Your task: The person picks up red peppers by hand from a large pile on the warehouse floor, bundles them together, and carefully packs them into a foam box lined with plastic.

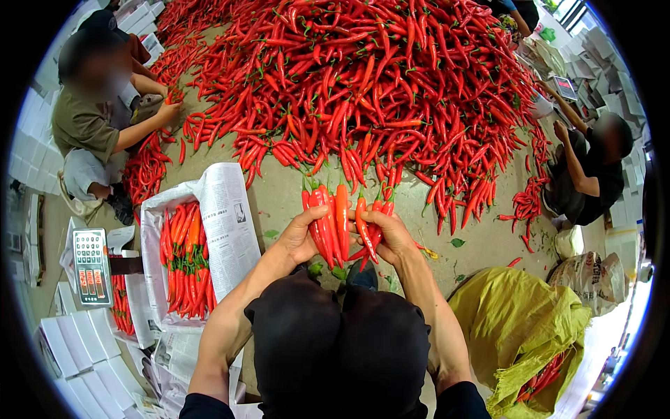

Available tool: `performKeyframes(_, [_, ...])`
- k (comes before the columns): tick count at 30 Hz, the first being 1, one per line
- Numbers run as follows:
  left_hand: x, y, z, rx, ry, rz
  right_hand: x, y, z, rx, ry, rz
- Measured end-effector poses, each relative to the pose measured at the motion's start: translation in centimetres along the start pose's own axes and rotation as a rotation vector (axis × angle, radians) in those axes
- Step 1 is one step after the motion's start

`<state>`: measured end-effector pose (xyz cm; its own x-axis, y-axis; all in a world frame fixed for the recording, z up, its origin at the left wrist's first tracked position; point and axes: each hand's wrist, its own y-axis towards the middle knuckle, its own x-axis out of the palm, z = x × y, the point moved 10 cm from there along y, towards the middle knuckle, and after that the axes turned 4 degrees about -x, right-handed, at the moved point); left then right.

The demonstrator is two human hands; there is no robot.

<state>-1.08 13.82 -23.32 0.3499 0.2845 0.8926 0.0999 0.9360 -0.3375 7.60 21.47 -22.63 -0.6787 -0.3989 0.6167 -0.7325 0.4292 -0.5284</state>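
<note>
Between my knees and a large heap of red chili peppers, both my hands are held close together. My left hand grips several red chilies side by side, their green stems pointing away from me. In my right hand is a smaller bunch of red chilies, some lying at an angle. To my left stands a box lined with newspaper. Rows of red and orange-red chilies lie inside it, with stems meeting in the middle.
A digital scale display stands left of the box, near a second box of chilies. A yellow woven sack holding chilies lies at my right. One person sits at the left, another at the right. White boxes are stacked lower left.
</note>
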Motion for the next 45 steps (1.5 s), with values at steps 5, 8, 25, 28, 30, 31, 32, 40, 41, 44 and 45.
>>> performKeyframes(5, [0.5, -0.3, 0.4, 0.035, -0.023, -0.038, 1.6, -0.8, -1.0, -0.049, -0.013, -0.081])
performKeyframes(8, [0.6, -0.4, 0.1, 0.028, -0.036, -0.048, 0.7, -0.7, -1.1, -0.069, -0.006, -0.056])
performKeyframes(25, [-1.3, -0.4, -0.7, 0.021, -0.068, 0.104, 0.4, 1.2, 0.6, -0.099, -0.304, 0.048])
performKeyframes(28, [-0.6, -0.2, -0.7, 0.035, -0.137, 0.046, -0.4, 1.3, 1.5, -0.047, -0.161, 0.007])
performKeyframes(30, [-0.6, -0.2, -0.8, 0.046, -0.160, 0.041, -0.5, 1.1, 1.6, -0.026, -0.124, 0.014])
performKeyframes(31, [-0.5, -0.2, -0.7, 0.053, -0.170, 0.038, -0.3, 1.0, 1.4, -0.016, -0.107, 0.016])
performKeyframes(32, [-0.4, -0.2, -0.5, 0.068, -0.179, 0.033, 0.3, 0.8, 1.1, -0.006, -0.093, -0.004])
performKeyframes(40, [-1.4, 0.6, 0.3, 0.247, -0.021, 0.171, 2.9, 1.8, -0.6, 0.030, -0.310, 0.039])
performKeyframes(41, [-0.8, 1.1, 0.7, 0.274, -0.102, 0.211, 3.5, 2.0, -2.1, 0.003, -0.393, 0.053])
performKeyframes(44, [1.9, -5.0, 6.2, 0.562, -0.107, 0.246, 12.7, 2.5, -2.8, -0.005, -0.560, -0.120])
performKeyframes(45, [2.2, -7.5, 7.6, 0.653, -0.096, 0.271, 16.0, 2.3, -2.2, 0.010, -0.622, -0.169])
